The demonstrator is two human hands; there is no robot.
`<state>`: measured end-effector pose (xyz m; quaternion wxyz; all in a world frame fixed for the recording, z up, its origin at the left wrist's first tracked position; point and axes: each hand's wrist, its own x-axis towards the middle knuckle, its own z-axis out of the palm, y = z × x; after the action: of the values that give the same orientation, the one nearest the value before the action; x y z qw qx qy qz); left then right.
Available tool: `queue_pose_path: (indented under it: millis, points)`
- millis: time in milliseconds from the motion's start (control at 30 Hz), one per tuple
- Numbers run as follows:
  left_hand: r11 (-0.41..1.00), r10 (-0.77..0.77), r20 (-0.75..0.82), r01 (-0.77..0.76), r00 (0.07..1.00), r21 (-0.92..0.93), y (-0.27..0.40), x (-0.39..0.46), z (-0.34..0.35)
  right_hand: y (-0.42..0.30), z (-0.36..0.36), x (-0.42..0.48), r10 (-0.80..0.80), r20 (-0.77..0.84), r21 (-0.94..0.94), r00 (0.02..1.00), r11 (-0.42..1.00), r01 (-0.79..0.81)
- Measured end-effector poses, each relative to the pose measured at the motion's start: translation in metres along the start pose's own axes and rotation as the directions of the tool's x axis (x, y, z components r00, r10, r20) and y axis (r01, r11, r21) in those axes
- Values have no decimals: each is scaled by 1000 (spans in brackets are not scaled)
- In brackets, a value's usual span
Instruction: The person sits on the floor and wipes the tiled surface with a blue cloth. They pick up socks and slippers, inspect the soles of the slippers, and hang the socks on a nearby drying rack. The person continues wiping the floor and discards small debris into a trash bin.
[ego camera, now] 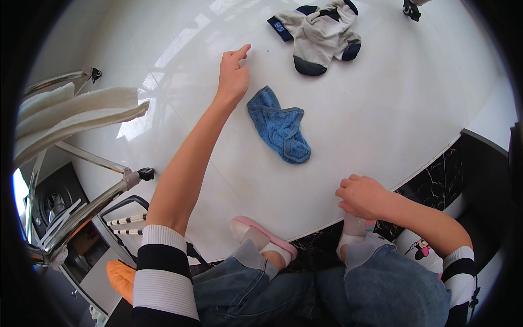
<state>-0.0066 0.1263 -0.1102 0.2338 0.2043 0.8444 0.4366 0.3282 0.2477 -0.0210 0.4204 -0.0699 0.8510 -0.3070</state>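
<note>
My left hand (235,73) reaches out over the white tiled floor, index finger extended and the other fingers curled, with nothing seen in it. Just right of its wrist lies a crumpled blue terry cloth (280,126) with a grey edge. Farther off, beyond my fingertips to the right, a loose heap of light grey socks (320,34) with dark toes and cuffs rests on the floor. My right hand (361,196) hovers above my knee and slipper on the right, its fingers loosely bent; its palm side is hidden, and no object shows in it.
At the left stands a metal rack (118,188) with castors and cream towels (81,110) hung on it. An orange cloth item (120,280) is at lower left. My pink slippers (265,235) are below. A black marble border (433,180) edges the floor. Another castor (412,10) shows at top right.
</note>
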Motion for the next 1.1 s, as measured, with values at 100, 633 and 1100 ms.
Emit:
queue_pose_path:
  millis: [100, 633, 1100]
  points:
    - [963, 171, 21, -172, 985, 207, -6, 7, 6, -3, -4, 1, -9, -1, -19, 1000, 1000, 9]
    - [999, 32, 150, -37, 988, 31, -1, 5, 12, -3, -1, 4, -31, -88, -32, 996, 999, 28]
    - [910, 212, 156, -254, 965, 329, 0, -22, 19, -1, 7, 1, -39, -67, -72, 997, 997, 35]
